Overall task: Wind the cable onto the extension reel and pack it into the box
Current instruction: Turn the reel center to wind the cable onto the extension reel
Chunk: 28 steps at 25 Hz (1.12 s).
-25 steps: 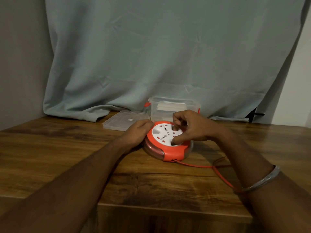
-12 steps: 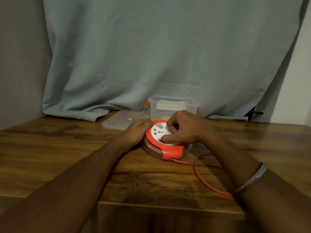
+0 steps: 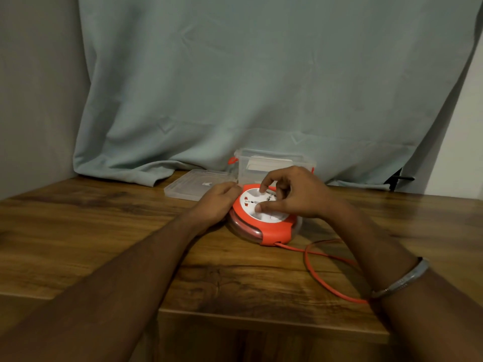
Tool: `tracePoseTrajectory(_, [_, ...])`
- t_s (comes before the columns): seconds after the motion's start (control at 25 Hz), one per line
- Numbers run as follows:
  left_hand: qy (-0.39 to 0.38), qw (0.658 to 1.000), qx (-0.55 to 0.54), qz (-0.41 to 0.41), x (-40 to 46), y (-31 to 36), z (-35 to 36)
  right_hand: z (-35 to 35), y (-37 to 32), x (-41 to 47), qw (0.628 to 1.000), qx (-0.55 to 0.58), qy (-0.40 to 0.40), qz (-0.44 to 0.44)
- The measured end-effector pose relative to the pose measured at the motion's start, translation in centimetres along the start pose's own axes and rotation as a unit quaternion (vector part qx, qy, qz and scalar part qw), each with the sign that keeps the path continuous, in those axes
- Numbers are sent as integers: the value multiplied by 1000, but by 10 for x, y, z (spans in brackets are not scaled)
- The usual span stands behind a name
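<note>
A round orange extension reel (image 3: 271, 229) with a white socket face lies flat on the wooden table (image 3: 104, 231). My left hand (image 3: 215, 202) grips its left rim. My right hand (image 3: 292, 194) sits on the white face, fingers and thumb curled onto it. The orange cable (image 3: 317, 267) leaves the reel's front and loops on the table under my right forearm. A clear plastic box (image 3: 274, 165) with orange latches stands open just behind the reel.
The box's clear lid (image 3: 193, 185) lies flat to the left of the box. A grey-green curtain (image 3: 235, 87) hangs behind and drapes onto the table's back edge. The table's front edge runs close below my forearms.
My right hand has turned on the reel's white face. The loose cable loop has shifted left and drawn nearer the reel.
</note>
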State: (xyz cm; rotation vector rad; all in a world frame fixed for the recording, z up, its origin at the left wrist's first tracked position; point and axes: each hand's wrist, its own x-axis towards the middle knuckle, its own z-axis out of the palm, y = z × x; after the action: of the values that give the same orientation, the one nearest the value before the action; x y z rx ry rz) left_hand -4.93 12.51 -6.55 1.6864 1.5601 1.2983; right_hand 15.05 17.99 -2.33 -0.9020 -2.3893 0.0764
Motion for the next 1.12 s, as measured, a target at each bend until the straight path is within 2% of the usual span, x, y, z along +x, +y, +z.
tracePoseTrajectory(0.12, [0, 1000, -10, -7, 0, 1, 1, -6, 5, 2, 1000, 24, 20, -3])
tracePoseTrajectory(0.36, [-17, 1000, -12, -6, 3, 0, 1, -17, 8, 0, 989, 87, -119, -1])
tracePoseTrajectory(0.68, [-57, 998, -33, -22, 10, -3, -2, -15, 0, -3, 979, 100, -177, -16])
tracePoseTrajectory(0.8, [-65, 995, -61, -37, 9, -2, -3, -18, 3, 0, 974, 85, -209, 9])
tracePoseTrajectory(0.96, [-54, 993, -101, -25, 10, -5, -3, -18, 5, -2, 972, 75, -219, 26])
tracePoseTrajectory(1.12, [-41, 995, -90, -13, 9, -6, -2, -16, 8, -2, 973, 100, -208, 11])
